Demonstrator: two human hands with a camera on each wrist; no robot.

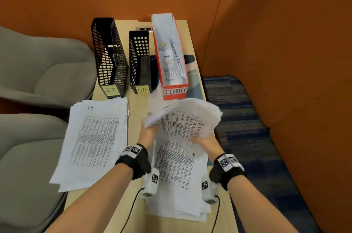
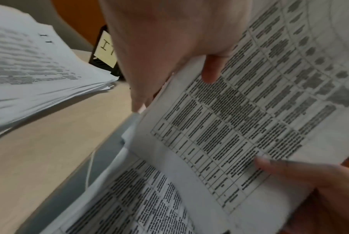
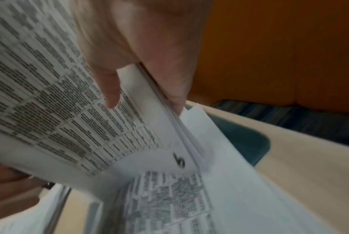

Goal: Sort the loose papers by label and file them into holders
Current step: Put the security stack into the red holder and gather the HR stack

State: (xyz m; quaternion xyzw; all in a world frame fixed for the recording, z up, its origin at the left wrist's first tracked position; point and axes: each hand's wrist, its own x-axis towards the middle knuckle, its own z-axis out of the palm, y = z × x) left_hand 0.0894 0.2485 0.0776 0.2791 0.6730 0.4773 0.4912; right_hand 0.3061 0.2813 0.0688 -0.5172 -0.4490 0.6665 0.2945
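Both hands hold a bundle of printed sheets (image 1: 182,124) tilted up above a loose pile (image 1: 177,175) on the table. My left hand (image 1: 150,131) grips the bundle's left edge, thumb on the print (image 2: 209,71). At the near right corner my right hand (image 1: 202,140) pinches the bundle (image 3: 129,126), thumb on top, by a handwritten mark. A stack headed "I.T" (image 1: 95,137) lies to the left. At the back stand a black IT holder (image 1: 110,55), a black HR holder (image 1: 140,61) and a red SECURITY holder (image 1: 171,55) with sheets inside.
The narrow table (image 1: 137,103) is hemmed by grey chairs (image 1: 38,72) on the left and an orange partition (image 1: 285,42) on the right. A teal folder (image 3: 243,139) lies under the papers at the right edge. Cables trail from both wrists.
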